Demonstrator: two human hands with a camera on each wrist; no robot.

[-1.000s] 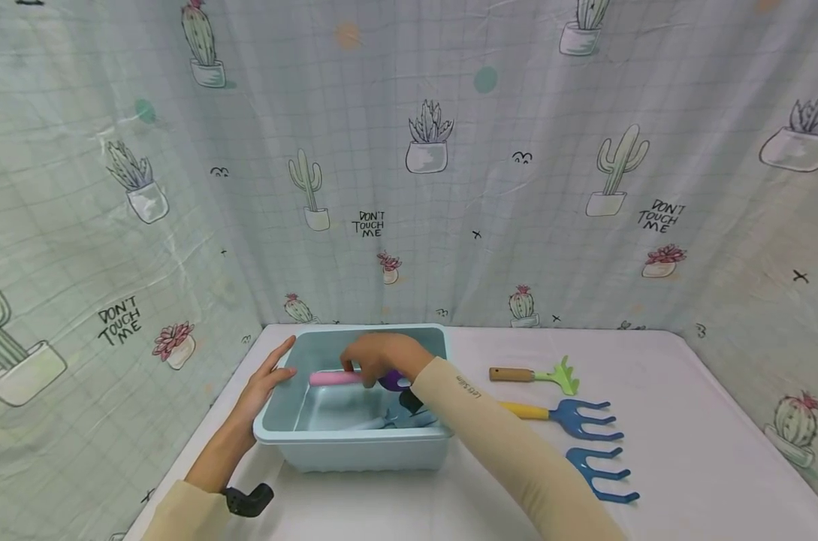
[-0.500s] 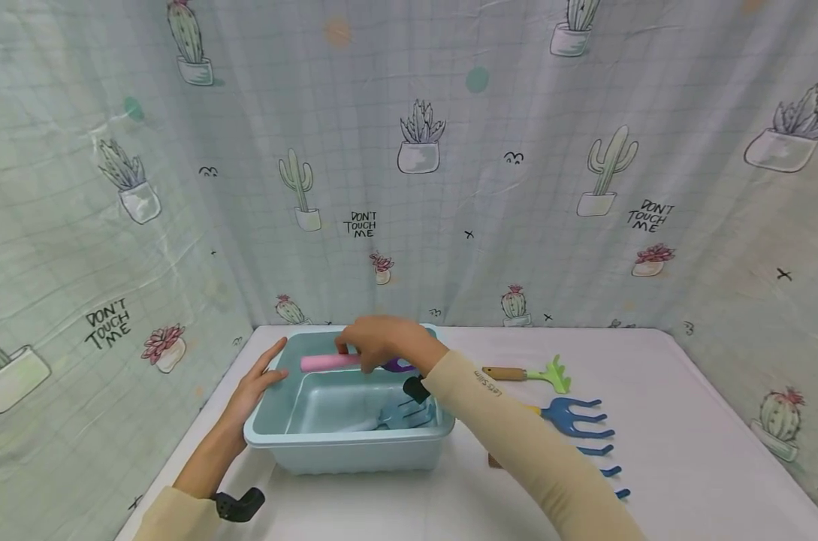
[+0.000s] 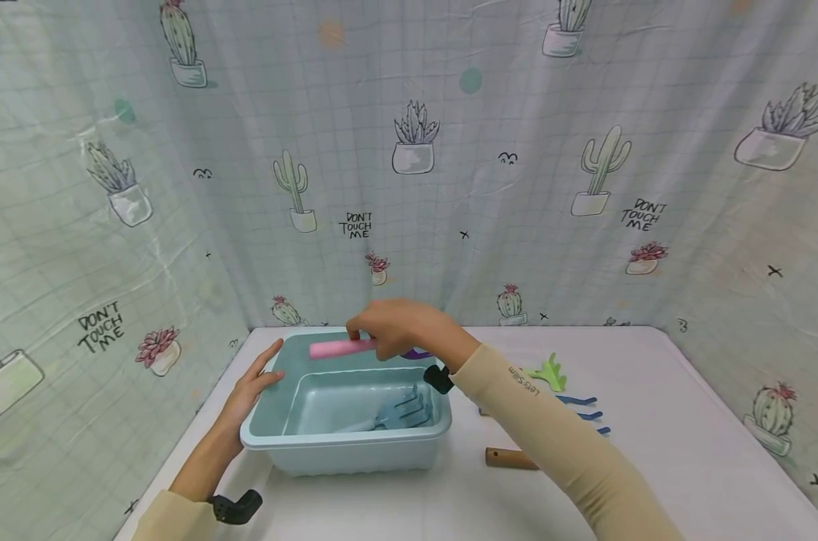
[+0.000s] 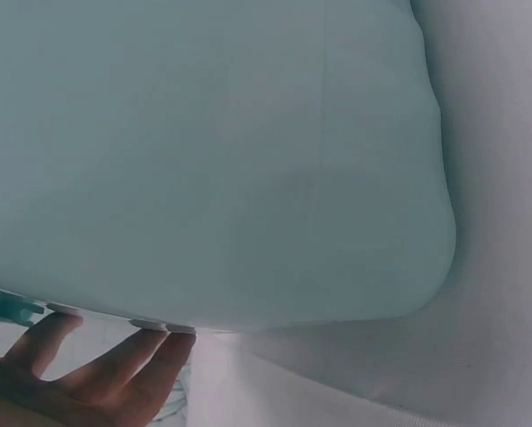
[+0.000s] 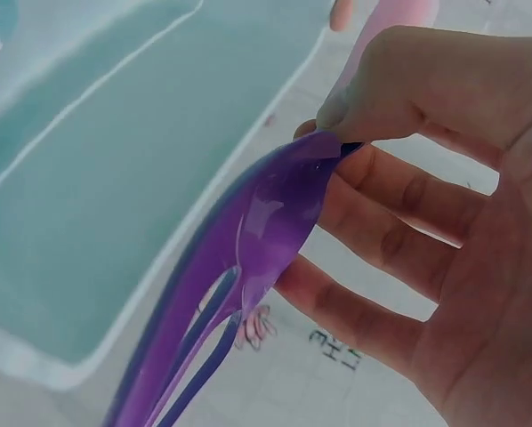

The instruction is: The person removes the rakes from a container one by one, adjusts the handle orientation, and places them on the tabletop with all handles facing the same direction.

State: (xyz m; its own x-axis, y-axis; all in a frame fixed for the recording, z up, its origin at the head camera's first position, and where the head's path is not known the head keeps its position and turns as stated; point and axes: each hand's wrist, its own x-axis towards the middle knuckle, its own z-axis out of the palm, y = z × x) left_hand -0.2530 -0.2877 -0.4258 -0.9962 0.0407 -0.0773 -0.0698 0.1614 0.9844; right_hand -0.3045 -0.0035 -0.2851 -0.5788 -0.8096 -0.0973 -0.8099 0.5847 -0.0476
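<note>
In the head view, my right hand (image 3: 402,328) holds a garden hand fork with a pink handle (image 3: 337,349) above the back of a light blue plastic tub (image 3: 341,442). The right wrist view shows its purple tined head (image 5: 270,209), with thumb and fingers pinching where handle and head meet. Beside the tub, my left hand (image 3: 248,394) rests against the left wall, thumb over the rim and fingers fairly straight. Those fingertips (image 4: 173,342) touch the tub's outside in the left wrist view. Inside the tub lies a pale blue toy garden fork (image 3: 398,412).
On the white table (image 3: 625,376) to the right lie a green hand rake (image 3: 549,373), a blue fork (image 3: 584,409) and a tool with a brown wooden handle (image 3: 510,458). The right sleeve covers parts of them. A cactus-print curtain (image 3: 415,225) hangs behind.
My right hand has lifted the pink-handled fork up from inside the tub and moved slightly right. The left hand stays at the tub's side. The view has shifted slightly.
</note>
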